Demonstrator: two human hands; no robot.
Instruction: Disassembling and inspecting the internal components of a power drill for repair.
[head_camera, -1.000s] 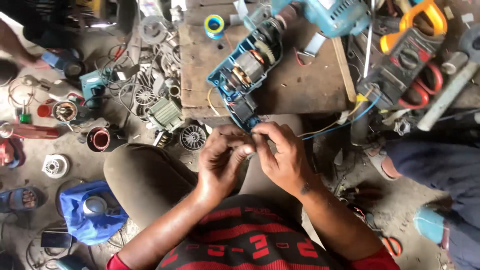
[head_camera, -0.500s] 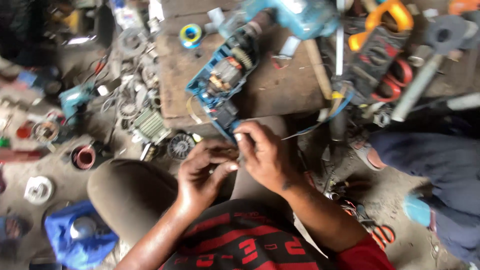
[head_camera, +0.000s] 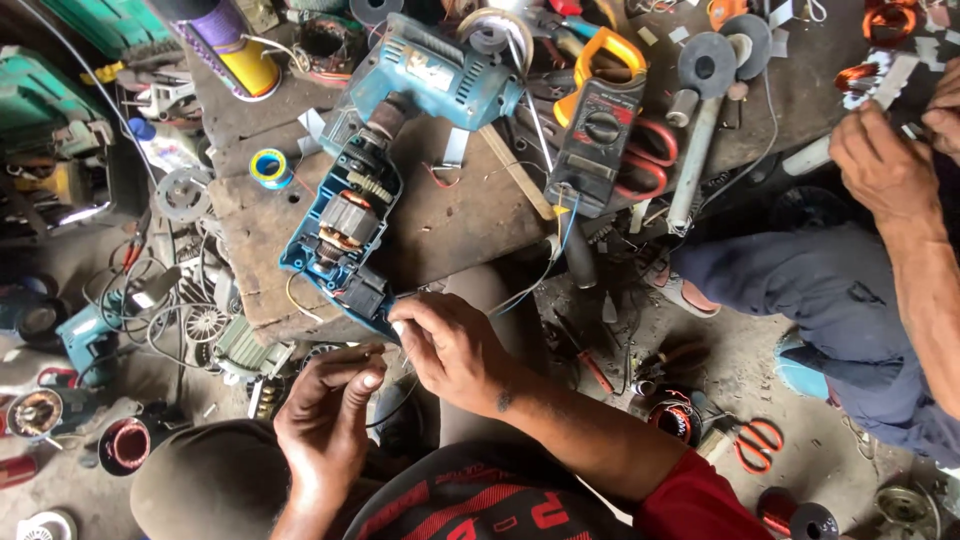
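The right hand pinches its fingertips nearly closed at the rear end of the opened drill, on what looks like a thin wire, though the exact hold is hard to tell. The left hand sits just below, fingers curled loosely, thumb and forefinger close together near the same dark wire; whether it grips it cannot be told. The drill lies on the table, its blue shell off, with copper windings and gear exposed. It looks heavy and stiff, best held by the blue housing; the wires are thin, soft and easily broken, and should be taken close to their ends. Beside it lie a second blue drill, an orange-jawed clamp meter, red-handled scissors, and a blue-and-yellow tape roll. A purple and yellow spool stands at the far edge. At the right, another person's hands work on something small. Motor parts litter the floor.
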